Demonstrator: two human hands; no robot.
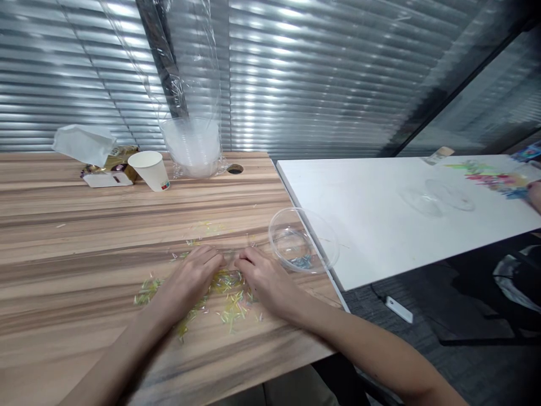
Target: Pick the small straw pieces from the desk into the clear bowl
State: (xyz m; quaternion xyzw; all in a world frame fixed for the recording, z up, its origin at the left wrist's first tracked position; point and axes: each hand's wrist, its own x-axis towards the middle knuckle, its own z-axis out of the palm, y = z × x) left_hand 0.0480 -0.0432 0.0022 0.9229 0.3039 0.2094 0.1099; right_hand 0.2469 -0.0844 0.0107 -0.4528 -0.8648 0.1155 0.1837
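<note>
My left hand [193,280] and my right hand [265,277] rest close together over the wood-grain table, fingers curled in and pinched. What lies between the fingertips, if anything, is too small to make out. Around and beneath them lie short, thin, translucent pieces like cut tubing [234,304], mostly yellow and green. A further cluster of such pieces [147,290] is left of my left hand, and a few pale ones [211,228] lie beyond both hands. Just right of my right hand, a clear round plastic bowl [276,256] holds some blue-grey pieces and sits near the table's right edge.
At the back stand a tissue pack [110,177], a white paper cup [149,169] and bagged, stacked clear bowls [194,146]. The adjoining white table [363,225] carries clear lids [439,197], a small jar [438,155] and colourful pieces [492,179] beside another person's hand [535,194].
</note>
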